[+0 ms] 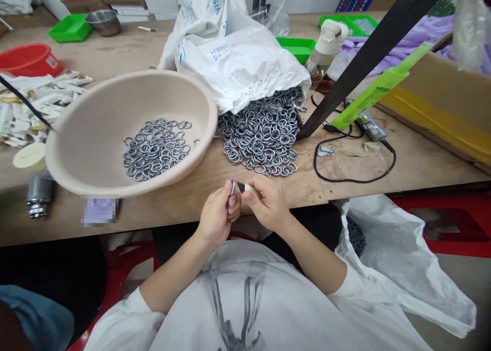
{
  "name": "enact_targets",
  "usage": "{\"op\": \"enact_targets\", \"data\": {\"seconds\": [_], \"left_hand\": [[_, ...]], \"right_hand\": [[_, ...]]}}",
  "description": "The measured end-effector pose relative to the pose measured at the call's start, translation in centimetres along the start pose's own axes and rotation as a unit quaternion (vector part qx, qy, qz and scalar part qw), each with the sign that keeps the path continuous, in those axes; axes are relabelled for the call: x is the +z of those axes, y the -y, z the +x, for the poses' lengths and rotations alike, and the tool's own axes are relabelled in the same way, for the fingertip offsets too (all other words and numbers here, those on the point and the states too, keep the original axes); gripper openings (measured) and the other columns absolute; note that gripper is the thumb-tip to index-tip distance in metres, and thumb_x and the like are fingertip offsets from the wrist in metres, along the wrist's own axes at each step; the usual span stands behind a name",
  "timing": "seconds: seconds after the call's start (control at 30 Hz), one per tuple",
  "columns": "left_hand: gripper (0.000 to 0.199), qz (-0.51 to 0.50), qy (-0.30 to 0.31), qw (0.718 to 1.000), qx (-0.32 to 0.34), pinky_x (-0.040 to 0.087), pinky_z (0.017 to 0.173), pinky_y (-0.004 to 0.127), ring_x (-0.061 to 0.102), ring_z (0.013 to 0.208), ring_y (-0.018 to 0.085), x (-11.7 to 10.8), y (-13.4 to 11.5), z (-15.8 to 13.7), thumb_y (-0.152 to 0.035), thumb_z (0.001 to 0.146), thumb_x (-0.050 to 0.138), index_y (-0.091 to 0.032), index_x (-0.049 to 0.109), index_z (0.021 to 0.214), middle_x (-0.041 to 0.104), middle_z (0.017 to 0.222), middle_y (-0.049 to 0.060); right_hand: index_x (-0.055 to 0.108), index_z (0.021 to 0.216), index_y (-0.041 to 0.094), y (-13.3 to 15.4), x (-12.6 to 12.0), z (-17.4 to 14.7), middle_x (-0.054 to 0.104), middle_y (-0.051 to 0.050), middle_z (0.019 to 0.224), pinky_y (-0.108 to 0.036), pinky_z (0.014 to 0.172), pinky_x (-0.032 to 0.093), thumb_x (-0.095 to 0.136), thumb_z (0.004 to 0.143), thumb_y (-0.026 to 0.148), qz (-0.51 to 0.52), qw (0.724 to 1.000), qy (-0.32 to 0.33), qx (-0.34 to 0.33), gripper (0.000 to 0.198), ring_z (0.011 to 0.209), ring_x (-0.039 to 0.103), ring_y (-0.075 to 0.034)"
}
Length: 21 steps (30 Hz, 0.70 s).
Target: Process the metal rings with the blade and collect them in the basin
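1. The left hand point(217, 215) has its fingers closed around one metal ring point(232, 188), which stands up between thumb and forefinger, likely so that its rim is exposed to the other hand.
2. The right hand point(268, 200) has its fingers pinched shut on one small dark-and-white piece point(247, 188), pointing at the ring; its exact kind is too small to tell.
3. Both hands meet just over the near edge of the bench point(153, 207), presumably for a close view.
4. Beyond them lies one loose ring pile point(263, 136), too many to count, spilling from one white sack point(241, 54) laid mouth-forward, perhaps for easy picking.
5. To its left, one beige basin point(92, 121) holds a smaller heap of rings point(155, 149), dozens by eye; its high wall would keep them together.
6. Farther out: one red tub point(28, 59) and three green trays point(71, 28).
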State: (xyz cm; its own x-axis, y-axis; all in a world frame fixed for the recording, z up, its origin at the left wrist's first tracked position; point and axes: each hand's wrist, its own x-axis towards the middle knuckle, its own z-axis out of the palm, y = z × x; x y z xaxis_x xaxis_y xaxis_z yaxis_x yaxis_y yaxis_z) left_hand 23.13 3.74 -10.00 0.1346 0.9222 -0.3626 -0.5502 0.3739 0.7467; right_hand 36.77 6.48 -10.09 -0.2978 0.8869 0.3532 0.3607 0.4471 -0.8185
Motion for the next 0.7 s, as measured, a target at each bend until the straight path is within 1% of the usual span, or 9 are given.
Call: {"op": "enact_targets", "data": {"seconds": [0.07,0.13,0.33,0.4,0.47,0.5,0.57,0.63,0.7], "left_hand": [[0.057,-0.009,-0.024,1.0,-0.001,0.022,0.039,0.018,0.026,0.038,0.004,-0.1,0.0,0.0,-0.058,0.077,0.073,-0.019,0.038,0.056,0.031,0.044,-0.008],[0.058,-0.012,-0.038,0.999,0.001,0.022,0.039,0.018,0.027,0.037,0.004,0.0,0.1,0.0,-0.058,0.076,0.075,-0.019,0.037,0.056,0.031,0.043,-0.008],[0.059,-0.006,-0.008,1.0,-0.005,0.019,0.04,0.019,0.022,0.039,0.004,0.3,0.0,-0.4,-0.059,0.075,0.076,-0.019,0.036,0.056,0.028,0.045,-0.009],[0.058,0.005,0.025,1.0,-0.017,0.019,0.04,0.02,0.022,0.04,0.004,0.3,0.0,-0.9,-0.058,0.078,0.073,-0.019,0.037,0.055,0.029,0.045,-0.008],[0.056,0.013,0.062,0.998,-0.03,0.021,0.041,0.021,0.025,0.041,0.004,0.2,0.0,-1.3,-0.056,0.082,0.07,-0.018,0.039,0.054,0.031,0.046,-0.007],[0.056,0.012,0.071,0.997,-0.032,0.023,0.042,0.021,0.027,0.041,0.005,0.1,0.0,-1.4,-0.055,0.083,0.069,-0.018,0.04,0.054,0.032,0.047,-0.006],[0.052,0.005,0.059,0.998,-0.019,0.026,0.042,0.021,0.03,0.042,0.005,-0.3,-0.1,-1.4,-0.053,0.084,0.069,-0.017,0.044,0.055,0.036,0.048,-0.006],[0.045,0.001,0.025,1.0,0.003,0.028,0.043,0.02,0.034,0.043,0.005,-0.9,-0.4,-1.0,-0.05,0.082,0.072,-0.015,0.054,0.061,0.045,0.053,-0.004],[0.037,0.003,-0.002,1.0,0.016,0.03,0.044,0.019,0.039,0.046,0.004,-1.6,-0.7,-0.6,-0.047,0.08,0.075,-0.013,0.064,0.074,0.055,0.062,-0.001]], "right_hand": [[0.054,0.068,0.02,0.3,-0.1,-0.3,0.055,-0.002,0.067,-0.029,0.059,0.033,0.036,0.099,0.063,-0.06,0.997,0.025,-0.031,0.056,0.062,0.047,-0.014],[0.05,0.065,0.02,0.6,-0.1,-0.5,0.052,-0.001,0.065,-0.029,0.057,0.03,0.035,0.1,0.062,-0.094,0.994,0.039,-0.045,0.056,0.06,0.044,-0.013],[0.044,0.063,0.021,0.3,0.1,-0.6,0.048,0.0,0.062,-0.029,0.057,0.027,0.04,0.1,0.056,-0.114,0.991,0.04,-0.062,0.052,0.057,0.041,-0.012],[0.044,0.064,0.021,-0.6,-0.2,-0.2,0.047,0.001,0.061,-0.028,0.057,0.028,0.04,0.101,0.055,-0.107,0.993,0.025,-0.031,0.05,0.057,0.042,-0.013],[0.046,0.065,0.021,-1.6,-0.7,0.6,0.048,0.001,0.061,-0.028,0.058,0.029,0.039,0.101,0.054,-0.119,0.992,-0.003,0.029,0.05,0.059,0.045,-0.013],[0.05,0.067,0.021,-2.1,-0.9,1.1,0.05,0.001,0.062,-0.028,0.06,0.03,0.04,0.101,0.054,-0.137,0.989,-0.014,0.058,0.049,0.061,0.048,-0.014],[0.06,0.078,0.02,-2.7,-1.0,2.5,0.06,-0.001,0.072,-0.028,0.064,0.033,0.044,0.101,0.052,-0.191,0.978,-0.011,0.083,0.042,0.07,0.056,-0.017],[0.067,0.099,0.022,-2.8,-0.6,4.1,0.068,-0.004,0.093,-0.029,0.067,0.036,0.051,0.098,0.05,-0.266,0.961,0.024,0.076,0.032,0.083,0.062,-0.02],[0.066,0.115,0.024,-2.6,0.3,5.6,0.067,-0.006,0.11,-0.03,0.067,0.038,0.057,0.096,0.046,-0.349,0.932,0.07,0.068,0.03,0.09,0.064,-0.023]]}}
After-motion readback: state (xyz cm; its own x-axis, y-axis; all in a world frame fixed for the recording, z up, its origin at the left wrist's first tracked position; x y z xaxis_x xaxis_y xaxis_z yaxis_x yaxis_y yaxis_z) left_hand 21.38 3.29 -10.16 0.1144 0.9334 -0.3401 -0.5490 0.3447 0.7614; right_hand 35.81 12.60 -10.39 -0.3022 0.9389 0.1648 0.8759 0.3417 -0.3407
